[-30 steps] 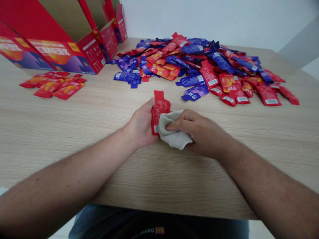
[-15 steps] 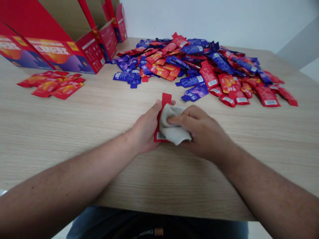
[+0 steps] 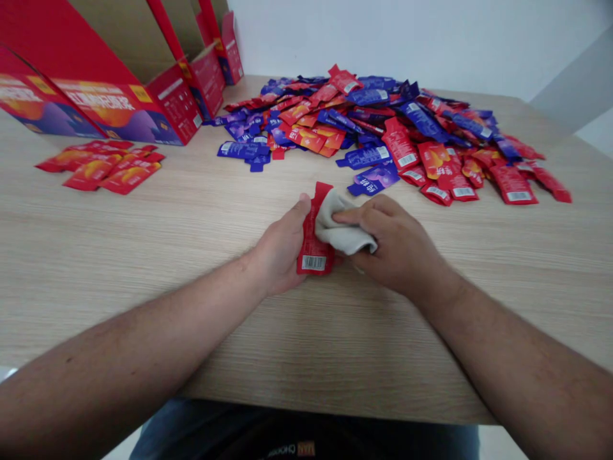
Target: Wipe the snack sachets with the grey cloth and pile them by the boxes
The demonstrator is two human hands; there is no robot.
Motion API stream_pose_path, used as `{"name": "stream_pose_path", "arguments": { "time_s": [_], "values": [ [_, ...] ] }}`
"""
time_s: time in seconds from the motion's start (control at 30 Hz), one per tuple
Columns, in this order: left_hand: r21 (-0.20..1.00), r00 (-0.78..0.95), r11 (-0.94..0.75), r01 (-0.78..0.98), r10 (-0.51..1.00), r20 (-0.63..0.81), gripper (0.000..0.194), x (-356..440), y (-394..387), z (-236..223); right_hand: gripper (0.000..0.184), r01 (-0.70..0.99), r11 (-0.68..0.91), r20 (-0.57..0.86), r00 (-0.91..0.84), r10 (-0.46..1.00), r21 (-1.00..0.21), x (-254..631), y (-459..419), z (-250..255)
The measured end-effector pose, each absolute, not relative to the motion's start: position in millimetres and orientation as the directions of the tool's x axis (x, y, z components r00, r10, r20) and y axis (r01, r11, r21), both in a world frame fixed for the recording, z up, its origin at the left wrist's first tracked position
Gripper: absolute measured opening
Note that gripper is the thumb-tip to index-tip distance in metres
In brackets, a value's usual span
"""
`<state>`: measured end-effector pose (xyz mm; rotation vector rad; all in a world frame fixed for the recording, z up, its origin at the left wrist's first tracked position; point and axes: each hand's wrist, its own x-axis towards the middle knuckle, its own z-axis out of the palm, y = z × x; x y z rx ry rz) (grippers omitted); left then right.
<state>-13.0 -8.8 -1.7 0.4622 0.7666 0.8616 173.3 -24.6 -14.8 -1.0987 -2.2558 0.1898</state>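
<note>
A red sachet [image 3: 313, 246] lies across the palm of my left hand [image 3: 282, 249], its barcode end toward me and the thumb along its left edge. My right hand [image 3: 393, 246] grips a crumpled off-white cloth [image 3: 342, 227], pressed against the upper right of the sachet with the index finger on top. The cloth hides part of the sachet and the left hand's fingertips. Both hands are over the middle of the table, in front of a heap of red and purple sachets [image 3: 373, 121].
Several red sachets [image 3: 108, 167] lie in a small group at the left. Behind them stand open red cardboard boxes [image 3: 119, 108]. A single purple sachet [image 3: 376, 179] lies at the heap's near edge. The wooden table [image 3: 119, 255] meets a white wall [image 3: 383, 38].
My right hand has slid the cloth up and to the right over the sachet, uncovering its barcode and lower part. My left hand still holds the sachet in nearly the same place.
</note>
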Motion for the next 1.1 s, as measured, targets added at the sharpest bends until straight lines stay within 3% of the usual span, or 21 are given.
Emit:
{"name": "stream_pose_path", "arguments": {
  "time_s": [0.07,0.2,0.37,0.53,0.73,1.1],
  "values": [
    [0.643,0.435,0.595,-0.482,0.800,-0.414,0.060,-14,-9,-3,0.037,0.676,0.633,0.484,-0.438,0.757,-0.377,174,-25,-14],
    [0.642,0.422,0.604,-0.473,0.795,-0.436,0.064,-14,-9,-4,0.039,0.579,0.712,0.423,-0.573,0.702,-0.397,171,-28,-15],
    [0.658,0.456,0.603,-0.451,0.789,-0.411,0.061,-17,-10,-6,0.039,0.666,0.638,0.507,-0.424,0.751,-0.388,176,-21,-16],
    [0.632,0.431,0.622,-0.462,0.780,-0.453,0.060,-15,-10,-4,0.041,0.588,0.712,0.446,-0.557,0.701,-0.383,170,-28,-15],
    [0.635,0.444,0.624,-0.455,0.777,-0.446,0.058,-14,-8,-2,0.038,0.629,0.682,0.527,-0.461,0.714,-0.373,176,-18,-20],
    [0.664,0.447,0.612,-0.429,0.783,-0.433,0.060,-16,-8,-4,0.042,0.616,0.705,0.492,-0.519,0.699,-0.352,177,-18,-20]
  ]
}}
